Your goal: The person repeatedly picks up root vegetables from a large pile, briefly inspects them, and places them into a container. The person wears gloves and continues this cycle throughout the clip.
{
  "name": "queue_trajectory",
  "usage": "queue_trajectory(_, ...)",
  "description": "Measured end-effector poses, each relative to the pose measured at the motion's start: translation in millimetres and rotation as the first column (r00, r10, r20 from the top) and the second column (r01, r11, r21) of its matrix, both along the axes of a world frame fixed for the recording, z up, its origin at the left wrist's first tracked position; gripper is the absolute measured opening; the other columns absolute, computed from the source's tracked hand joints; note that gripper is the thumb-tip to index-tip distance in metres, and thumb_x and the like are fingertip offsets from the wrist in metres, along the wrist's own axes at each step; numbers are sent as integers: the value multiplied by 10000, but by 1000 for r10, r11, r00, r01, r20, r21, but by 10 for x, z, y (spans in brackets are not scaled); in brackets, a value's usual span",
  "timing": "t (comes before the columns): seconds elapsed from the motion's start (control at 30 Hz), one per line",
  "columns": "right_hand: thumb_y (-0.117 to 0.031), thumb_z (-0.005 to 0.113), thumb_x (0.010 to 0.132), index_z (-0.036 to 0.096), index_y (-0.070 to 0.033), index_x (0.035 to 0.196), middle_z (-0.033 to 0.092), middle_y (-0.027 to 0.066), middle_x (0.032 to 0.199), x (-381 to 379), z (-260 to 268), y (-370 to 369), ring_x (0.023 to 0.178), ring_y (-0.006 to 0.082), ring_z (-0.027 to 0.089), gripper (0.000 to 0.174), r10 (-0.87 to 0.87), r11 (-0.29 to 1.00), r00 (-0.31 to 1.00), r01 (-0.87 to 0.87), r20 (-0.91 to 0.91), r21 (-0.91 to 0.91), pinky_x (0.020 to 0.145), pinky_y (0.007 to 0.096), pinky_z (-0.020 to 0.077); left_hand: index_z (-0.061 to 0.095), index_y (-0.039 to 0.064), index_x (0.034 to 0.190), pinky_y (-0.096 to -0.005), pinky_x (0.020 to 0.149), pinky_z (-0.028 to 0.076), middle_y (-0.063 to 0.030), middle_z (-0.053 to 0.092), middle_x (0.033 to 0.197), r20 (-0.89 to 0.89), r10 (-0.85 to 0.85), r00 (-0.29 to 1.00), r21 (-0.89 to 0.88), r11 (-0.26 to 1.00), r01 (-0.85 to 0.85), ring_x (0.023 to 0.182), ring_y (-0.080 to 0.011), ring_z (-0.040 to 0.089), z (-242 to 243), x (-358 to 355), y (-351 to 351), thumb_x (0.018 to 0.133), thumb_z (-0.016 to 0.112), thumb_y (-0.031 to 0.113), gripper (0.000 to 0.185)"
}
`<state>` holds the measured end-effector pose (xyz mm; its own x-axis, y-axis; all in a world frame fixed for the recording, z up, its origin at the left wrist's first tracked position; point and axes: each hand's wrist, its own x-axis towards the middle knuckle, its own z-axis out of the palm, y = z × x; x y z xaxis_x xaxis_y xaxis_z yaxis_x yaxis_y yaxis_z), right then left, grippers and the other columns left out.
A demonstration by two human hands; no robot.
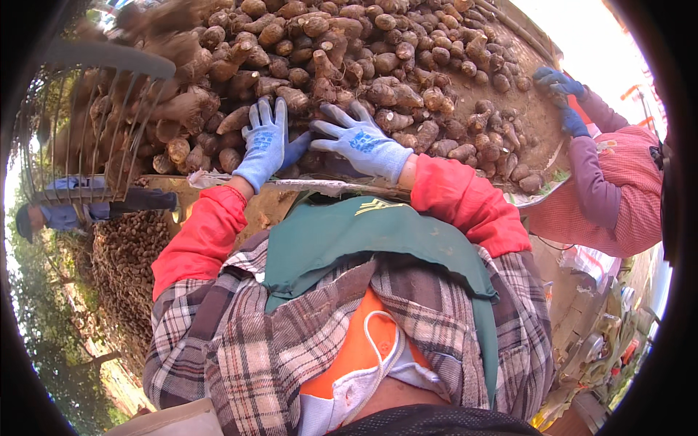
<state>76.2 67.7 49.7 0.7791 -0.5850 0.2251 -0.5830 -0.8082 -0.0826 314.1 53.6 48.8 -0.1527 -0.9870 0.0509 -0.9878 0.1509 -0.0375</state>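
A heap of brown taro-like corms [381,60] spreads across the table before me. My left hand [264,139], in a pale blue knit glove, lies palm down at the heap's near edge with its fingers apart, touching an elongated corm [293,99]. To its right, my right hand [357,136] wears a matching glove; its fingers are spread over the near corms. Neither hand grips anything that I can see. Part of a darker blue thing [296,150] shows between my hands; I cannot tell what it is.
A blurred basket fork [109,60] with long metal tines holds or tips corms at the left. A worker in blue [76,204] stands behind it, near another large pile [131,272]. At the right, a person in checked clothing [627,191] reaches in with blue-gloved hands. The table's near rim [327,186] crosses before my apron.
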Motion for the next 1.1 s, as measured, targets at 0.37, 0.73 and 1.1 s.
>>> queue_trajectory(0.37,-305,741,842,718,-188,1193,454,123,1584,-1312,-149,28,1403,374,461,372,-260,962,966,258,-10,-87,1083,534,405,319,87,1601,-767,1084,305,-257,342,1598,-305,-36,952,175,980,93,1481,-461,300,332,-851,-48,773,743,716,1123)
queue_trajectory(0.73,4,653,830,716,-59,1121,675,169,1305,-1586,-3,151,1164,393,644,304,-465,853,719,519,517,46,999,443,521,652,98,1374,-454,1165,412,-216,577,1447,-623,-561,546,-357,824,440,1380,-398,513,696,-401,201,888,802,330,559)
queue_trajectory(1.1,-410,694,934,687,-215,1289,542,45,1510,-530,108,387,1441,302,453,405,-130,990,988,125,86,64,1175,672,270,304,134,1625,-532,1131,413,-257,506,1421,-192,-438,878,-75,899,432,1314,-460,458,152,389,-133,689,910,484,1169)
